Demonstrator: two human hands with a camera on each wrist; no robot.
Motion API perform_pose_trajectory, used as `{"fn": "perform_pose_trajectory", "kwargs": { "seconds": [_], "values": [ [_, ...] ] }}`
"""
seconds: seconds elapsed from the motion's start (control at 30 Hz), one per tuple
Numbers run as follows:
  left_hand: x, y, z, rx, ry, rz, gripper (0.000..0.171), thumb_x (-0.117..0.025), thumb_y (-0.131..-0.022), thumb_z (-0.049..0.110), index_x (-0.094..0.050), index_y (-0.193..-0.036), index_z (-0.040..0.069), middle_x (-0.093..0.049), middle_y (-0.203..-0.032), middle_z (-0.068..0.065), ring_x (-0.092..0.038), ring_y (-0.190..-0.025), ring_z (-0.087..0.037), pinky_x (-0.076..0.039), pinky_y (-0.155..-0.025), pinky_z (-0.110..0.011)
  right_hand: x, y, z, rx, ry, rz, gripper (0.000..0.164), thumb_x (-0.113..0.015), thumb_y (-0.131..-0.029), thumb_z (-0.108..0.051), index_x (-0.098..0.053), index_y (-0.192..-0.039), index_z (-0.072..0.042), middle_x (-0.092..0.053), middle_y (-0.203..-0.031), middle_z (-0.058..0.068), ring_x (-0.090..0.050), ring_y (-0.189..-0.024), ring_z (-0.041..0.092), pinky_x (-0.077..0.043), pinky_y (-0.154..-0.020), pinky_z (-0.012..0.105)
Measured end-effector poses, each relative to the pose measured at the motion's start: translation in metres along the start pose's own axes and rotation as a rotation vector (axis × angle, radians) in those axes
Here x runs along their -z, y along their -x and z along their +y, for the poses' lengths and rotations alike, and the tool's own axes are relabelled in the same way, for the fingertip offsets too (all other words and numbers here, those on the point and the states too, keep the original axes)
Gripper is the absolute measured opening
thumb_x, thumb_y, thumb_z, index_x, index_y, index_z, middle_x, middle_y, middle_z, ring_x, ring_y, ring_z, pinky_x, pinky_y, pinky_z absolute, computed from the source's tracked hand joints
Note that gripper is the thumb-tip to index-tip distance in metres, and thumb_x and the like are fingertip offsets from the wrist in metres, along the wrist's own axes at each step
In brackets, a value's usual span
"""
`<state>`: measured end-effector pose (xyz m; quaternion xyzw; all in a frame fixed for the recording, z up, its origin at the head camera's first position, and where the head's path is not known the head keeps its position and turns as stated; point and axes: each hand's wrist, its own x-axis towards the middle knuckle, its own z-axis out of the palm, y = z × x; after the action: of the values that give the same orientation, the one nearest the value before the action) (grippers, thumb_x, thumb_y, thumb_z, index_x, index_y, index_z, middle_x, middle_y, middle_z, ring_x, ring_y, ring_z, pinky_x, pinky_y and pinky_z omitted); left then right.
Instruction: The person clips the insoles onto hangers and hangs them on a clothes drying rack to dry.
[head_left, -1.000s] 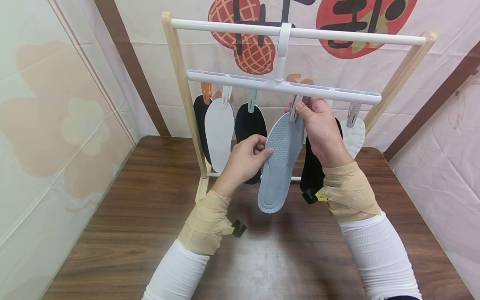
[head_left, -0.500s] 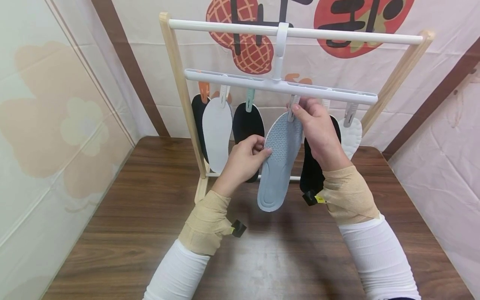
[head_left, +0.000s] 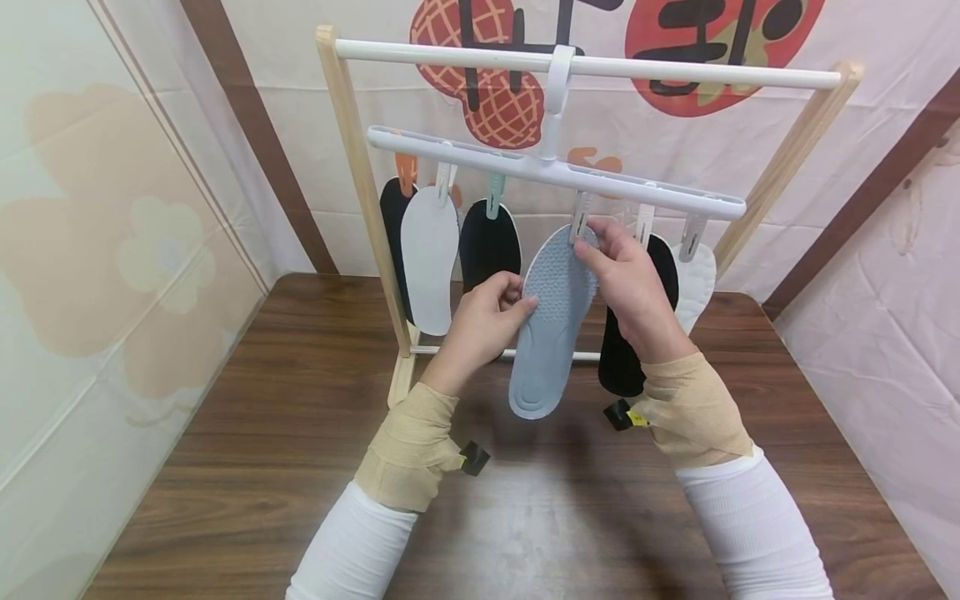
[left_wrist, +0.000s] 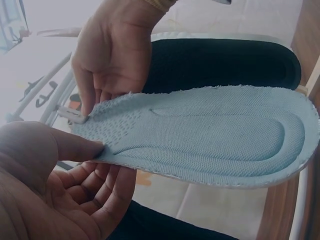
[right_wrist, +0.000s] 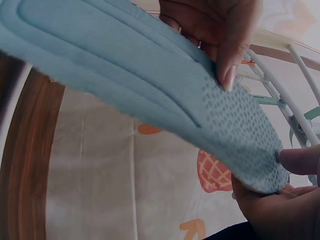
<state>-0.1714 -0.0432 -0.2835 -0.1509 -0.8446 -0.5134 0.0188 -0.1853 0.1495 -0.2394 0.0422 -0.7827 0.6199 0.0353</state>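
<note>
A light blue insole [head_left: 551,333] with a dimpled front part hangs toe-up at a grey clothespin [head_left: 580,218] under the white hanger [head_left: 495,160]. My left hand [head_left: 489,325] pinches its left edge midway, thumb on the dimpled face and fingers behind, as the left wrist view also shows. Up at the toe end, just below the clothespin, my right hand [head_left: 633,279] pinches the insole between thumb and fingers. In the right wrist view the right thumb [right_wrist: 297,160] presses the toe tip. The hanger tilts, its right end lower.
Black insoles [head_left: 491,246] and a white insole [head_left: 430,258] hang on the left, with a black one [head_left: 622,358] and a quilted white one [head_left: 696,279] on the right. A wooden-sided rack [head_left: 352,167] with a white rod [head_left: 675,73] stands on the brown table [head_left: 300,467].
My right hand has moved down from the clothespin onto the insole's toe end. The hanger's right end has dipped and its left end risen. My left hand keeps its pinch.
</note>
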Motion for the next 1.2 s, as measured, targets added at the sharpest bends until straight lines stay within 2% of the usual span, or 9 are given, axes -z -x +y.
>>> {"fn": "perform_pose_trajectory", "kwargs": {
  "seconds": [0.23,0.47,0.77,0.97,1.13,1.2],
  "values": [
    [0.002,0.001,-0.003,0.006,0.001,0.0,0.024,-0.065,-0.099,0.018,-0.064,-0.118,0.003,-0.068,-0.096,-0.009,-0.065,-0.084,-0.021,-0.051,-0.073,-0.031,-0.001,0.005,0.011,0.007,0.026,-0.025,0.039,-0.054,-0.105,-0.018,-0.052,-0.141,-0.002,-0.066,-0.121,0.016,-0.062,-0.104,0.011,-0.044,-0.104,0.035],
    [-0.001,0.0,-0.007,0.024,0.001,-0.011,0.022,-0.065,-0.099,0.019,-0.064,-0.116,0.004,-0.067,-0.097,-0.009,-0.063,-0.084,-0.021,-0.049,-0.071,-0.029,-0.001,0.01,0.024,-0.052,0.003,0.004,0.039,-0.058,-0.104,-0.02,-0.054,-0.138,-0.001,-0.067,-0.118,0.014,-0.062,-0.102,0.01,-0.045,-0.1,0.032],
    [-0.005,-0.002,-0.011,0.036,-0.029,-0.018,0.022,-0.066,-0.099,0.02,-0.065,-0.114,0.005,-0.068,-0.099,-0.009,-0.064,-0.085,-0.021,-0.052,-0.074,-0.032,-0.003,0.017,0.039,-0.083,-0.017,-0.002,0.042,-0.059,-0.103,-0.02,-0.054,-0.14,0.0,-0.064,-0.129,0.021,-0.062,-0.108,0.011,-0.044,-0.105,0.037],
    [-0.01,-0.004,-0.017,0.055,-0.031,-0.035,0.021,-0.066,-0.099,0.021,-0.064,-0.113,0.006,-0.068,-0.1,-0.009,-0.066,-0.083,-0.02,-0.054,-0.075,-0.033,-0.003,0.021,0.05,-0.107,-0.031,0.005,0.041,-0.06,-0.102,-0.017,-0.055,-0.139,0.002,-0.063,-0.131,0.022,-0.06,-0.108,0.011,-0.046,-0.1,0.031],
    [-0.014,-0.004,-0.022,0.061,-0.048,-0.042,0.019,-0.066,-0.098,0.019,-0.064,-0.112,0.005,-0.068,-0.099,-0.01,-0.065,-0.084,-0.02,-0.053,-0.075,-0.032,-0.003,0.024,0.059,-0.119,-0.029,0.005,0.041,-0.06,-0.102,-0.016,-0.055,-0.137,0.004,-0.064,-0.128,0.02,-0.061,-0.102,0.007,-0.048,-0.092,0.026],
    [-0.015,-0.004,-0.024,0.065,-0.053,-0.042,0.019,-0.066,-0.098,0.019,-0.064,-0.111,0.006,-0.068,-0.099,-0.009,-0.066,-0.083,-0.02,-0.053,-0.075,-0.032,-0.002,0.025,0.062,-0.132,-0.019,0.004,0.041,-0.06,-0.102,-0.016,-0.055,-0.137,0.004,-0.064,-0.128,0.02,-0.061,-0.102,0.007,-0.048,-0.093,0.028]
  ]
}}
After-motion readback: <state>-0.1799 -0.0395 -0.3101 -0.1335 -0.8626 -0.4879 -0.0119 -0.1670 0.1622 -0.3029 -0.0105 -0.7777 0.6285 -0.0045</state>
